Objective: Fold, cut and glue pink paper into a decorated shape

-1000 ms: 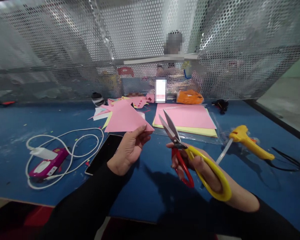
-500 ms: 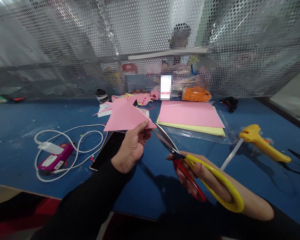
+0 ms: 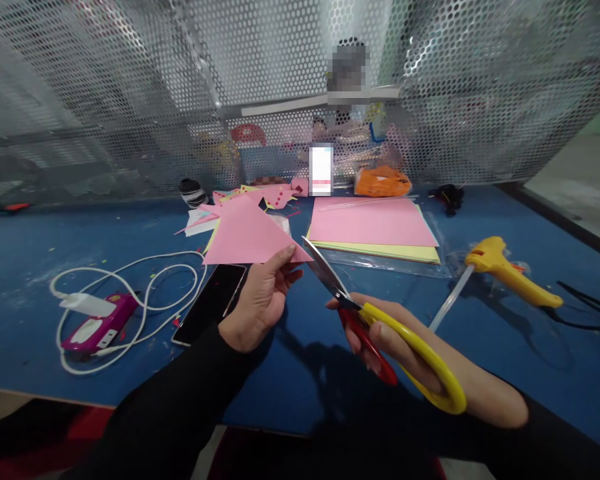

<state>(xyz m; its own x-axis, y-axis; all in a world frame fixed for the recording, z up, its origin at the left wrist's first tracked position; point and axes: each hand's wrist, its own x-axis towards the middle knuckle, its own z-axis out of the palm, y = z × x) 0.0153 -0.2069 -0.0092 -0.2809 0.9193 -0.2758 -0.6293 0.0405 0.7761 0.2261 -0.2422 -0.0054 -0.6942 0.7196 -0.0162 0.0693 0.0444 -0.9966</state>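
My left hand [image 3: 264,293] pinches a pink sheet of paper [image 3: 245,233] near its pointed right corner, thumb on top. The paper is raised above the blue table and narrows to a tip toward the scissors. In my right hand [image 3: 380,333] is a pair of scissors [image 3: 339,293] with one yellow and one red handle, my fingers through the loops. Its blades meet the paper's tip and look nearly closed. Behind the held paper lie pink and yellow paper pieces with red dots [image 3: 280,195].
A stack of pink and yellow paper [image 3: 375,223] lies beyond the scissors. To the right rests a yellow glue gun [image 3: 515,273]. On the left are a black phone [image 3: 210,303], a purple power strip [image 3: 100,327] and looped white cable. A perforated metal screen [image 3: 280,60] closes the back.
The scissor blades have come closer together at the paper's tip. My left hand keeps its pinch, and the whole view has shifted slightly.
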